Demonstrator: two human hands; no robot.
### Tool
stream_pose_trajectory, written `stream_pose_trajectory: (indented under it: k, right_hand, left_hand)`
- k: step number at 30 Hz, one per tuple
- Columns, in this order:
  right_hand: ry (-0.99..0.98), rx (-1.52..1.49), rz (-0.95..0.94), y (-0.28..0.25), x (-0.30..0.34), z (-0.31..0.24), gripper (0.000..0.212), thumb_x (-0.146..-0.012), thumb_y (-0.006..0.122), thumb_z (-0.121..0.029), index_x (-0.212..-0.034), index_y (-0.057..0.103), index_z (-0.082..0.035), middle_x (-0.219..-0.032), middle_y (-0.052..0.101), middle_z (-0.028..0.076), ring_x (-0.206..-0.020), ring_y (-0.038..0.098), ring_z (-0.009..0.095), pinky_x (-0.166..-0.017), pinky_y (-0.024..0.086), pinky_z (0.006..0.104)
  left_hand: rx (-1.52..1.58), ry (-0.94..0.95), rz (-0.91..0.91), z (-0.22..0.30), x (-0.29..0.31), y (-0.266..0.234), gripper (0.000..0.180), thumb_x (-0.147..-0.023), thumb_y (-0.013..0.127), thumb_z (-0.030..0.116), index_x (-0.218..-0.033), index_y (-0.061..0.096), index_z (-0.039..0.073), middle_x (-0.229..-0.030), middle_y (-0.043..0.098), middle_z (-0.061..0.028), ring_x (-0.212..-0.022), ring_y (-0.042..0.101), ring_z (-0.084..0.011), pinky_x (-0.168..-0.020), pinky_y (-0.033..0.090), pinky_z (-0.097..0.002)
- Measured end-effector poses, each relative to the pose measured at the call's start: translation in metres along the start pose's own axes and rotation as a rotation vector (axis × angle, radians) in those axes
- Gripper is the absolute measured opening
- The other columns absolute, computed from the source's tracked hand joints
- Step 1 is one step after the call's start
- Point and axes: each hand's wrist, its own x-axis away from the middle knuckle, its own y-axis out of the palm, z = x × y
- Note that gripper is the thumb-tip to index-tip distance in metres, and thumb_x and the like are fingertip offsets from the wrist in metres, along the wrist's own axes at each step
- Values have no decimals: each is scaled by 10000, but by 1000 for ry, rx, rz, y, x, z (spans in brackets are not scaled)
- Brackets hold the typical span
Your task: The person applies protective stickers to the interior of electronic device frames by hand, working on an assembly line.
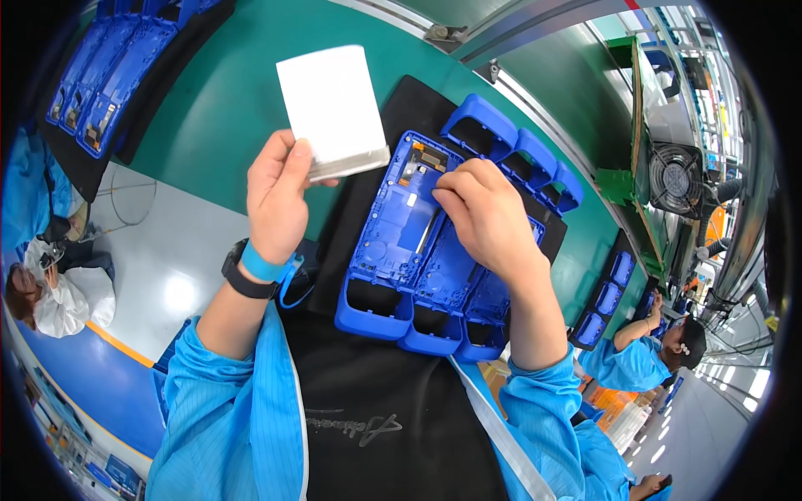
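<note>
Housings of blue plastic [388,225] lie side by side on a black mat [418,98] atop a green worktable [217,117]. A worker's left hand [280,200] pinches a white pad of sheets [334,104] between thumb and fingers, left of them. The right hand [493,221] curls its fingers over the leftmost housing; whether they grip anything, one cannot tell.

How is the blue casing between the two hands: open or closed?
Open: the blue casing lies on the black mat with its ribbed inside showing, uncovered.
</note>
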Motion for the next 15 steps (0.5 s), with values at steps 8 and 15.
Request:
stream_pose_trajectory:
  k: [8,15]
  right_hand:
    - [731,-107,563,-50,139,68,212,-966,579,-169,-1019,632,30,-810,595,27,-737,515,78,-671,427,216]
    - [1039,-97,504,27,213,14,417,-953,556,-246,-1238,541,58,-1259,531,255,-1170,496,399,-1020,381,442]
  left_hand:
    - [54,-419,-123,43,38,-23,206,-1007,445,166,-962,566,5,-968,596,-32,-927,506,-79,-847,393,-237]
    - [-225,-470,-432,60,65,-8,365,-992,418,156,-1228,514,-105,-1425,452,-145,-1274,436,-193,-1083,296,-316]
